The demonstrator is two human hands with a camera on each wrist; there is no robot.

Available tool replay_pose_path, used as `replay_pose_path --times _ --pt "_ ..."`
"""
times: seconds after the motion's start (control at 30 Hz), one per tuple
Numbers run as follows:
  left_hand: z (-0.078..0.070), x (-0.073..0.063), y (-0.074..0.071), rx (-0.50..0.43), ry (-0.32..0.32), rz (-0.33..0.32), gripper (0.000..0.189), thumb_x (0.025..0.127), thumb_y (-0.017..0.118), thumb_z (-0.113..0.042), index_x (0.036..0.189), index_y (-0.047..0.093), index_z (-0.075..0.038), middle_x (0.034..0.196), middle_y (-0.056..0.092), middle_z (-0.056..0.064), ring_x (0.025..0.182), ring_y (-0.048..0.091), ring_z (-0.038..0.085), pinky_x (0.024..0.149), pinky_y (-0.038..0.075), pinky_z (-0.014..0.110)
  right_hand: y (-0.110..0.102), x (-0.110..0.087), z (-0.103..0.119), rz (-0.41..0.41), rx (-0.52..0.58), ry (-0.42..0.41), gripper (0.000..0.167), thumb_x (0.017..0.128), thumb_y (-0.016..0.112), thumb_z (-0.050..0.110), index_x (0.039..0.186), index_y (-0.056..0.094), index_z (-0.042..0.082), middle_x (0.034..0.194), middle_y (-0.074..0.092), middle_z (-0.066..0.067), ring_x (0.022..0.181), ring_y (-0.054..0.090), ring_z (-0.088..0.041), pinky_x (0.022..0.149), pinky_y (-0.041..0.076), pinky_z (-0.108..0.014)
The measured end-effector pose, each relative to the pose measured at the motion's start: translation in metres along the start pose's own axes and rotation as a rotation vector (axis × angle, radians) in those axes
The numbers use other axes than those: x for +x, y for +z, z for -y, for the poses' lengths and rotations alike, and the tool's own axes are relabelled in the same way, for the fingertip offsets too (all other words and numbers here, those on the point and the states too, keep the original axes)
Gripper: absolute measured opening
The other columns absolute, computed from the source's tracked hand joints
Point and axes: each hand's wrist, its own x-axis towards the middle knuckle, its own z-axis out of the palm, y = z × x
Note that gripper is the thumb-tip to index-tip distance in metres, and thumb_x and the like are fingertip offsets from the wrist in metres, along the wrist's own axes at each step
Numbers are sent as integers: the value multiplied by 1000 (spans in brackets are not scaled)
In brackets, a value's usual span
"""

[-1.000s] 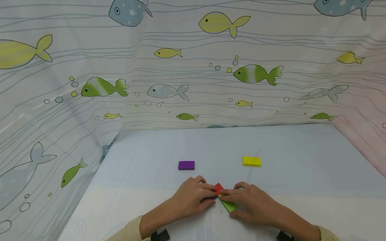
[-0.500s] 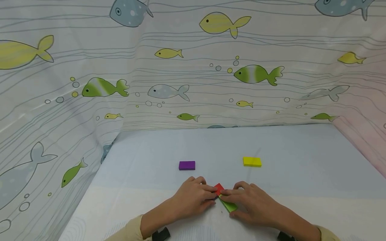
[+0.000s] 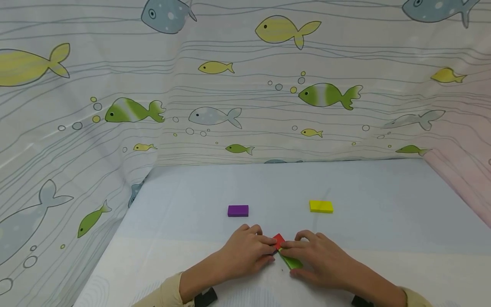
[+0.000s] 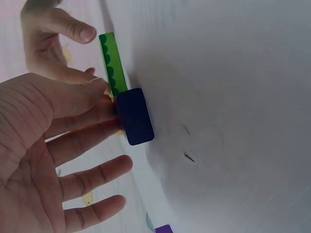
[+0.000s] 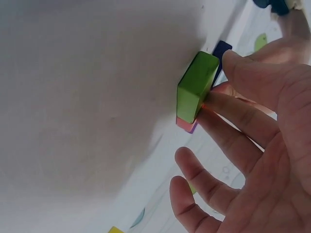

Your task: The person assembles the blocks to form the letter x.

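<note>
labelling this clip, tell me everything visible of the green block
The green block is bright green, rectangular and smooth-looking, possibly painted wood. The left wrist view shows darker green scallops along one side. In the head view it lies slanted on the pale table, its near end angled to the right. The right hand touches and partly covers it. Its far end is beside the red block; whether they touch is unclear.

Green block (image 5: pixel 194 90): no readable text
Blue block (image 4: pixel 136 116): none
Red block (image 3: pixel 278 238): none
Purple block (image 3: pixel 238 211): none
Yellow block (image 3: pixel 321 207): none
Backdrop (image 3: pixel 264 102): none
</note>
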Motion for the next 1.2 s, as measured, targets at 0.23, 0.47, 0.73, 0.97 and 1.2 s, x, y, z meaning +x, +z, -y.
replay_pose_path --times 0.23,0.47,0.73,0.97,1.2 --pt "1 -1 -1 0 -4 -8 22 94 66 -38 109 78 -28 119 68 -14 91 57 11 66 35 22 1 2 0 -53 -9 -10 49 87 74 43 132 64 27 127 61 18 108 50 -13 80 45 -41" --pt "1 -1 0 15 3 -28 22 92 69 -39 109 78 -28 119 68 -14 89 55 10 65 32 22 -2 1 -4 -104 33 51 45 87 74 42 130 64 31 127 60 20 111 49 -10 84 45 -41" --pt "-1 0 -3 8 -21 23 21 93 68 -37 110 77 -29 119 68 -14 93 55 11 69 36 23 -5 -2 -11 -189 12 81 43 85 77 39 125 69 27 125 63 15 114 49 -11 84 47 -39" --pt "-1 -1 1 25 -15 19 22 92 69 -38 111 77 -30 120 67 -15 94 55 10 68 35 22 -6 -6 -21 -216 -7 138 44 84 78 40 125 69 28 123 62 19 114 49 -10 86 47 -40" --pt "-3 -2 0 23 -13 24 22 92 69 -38 112 76 -30 121 67 -15 92 53 9 66 32 21 -9 -8 -31 -257 -41 157 44 82 79 39 123 70 25 121 65 15 114 54 -14 88 48 -44"
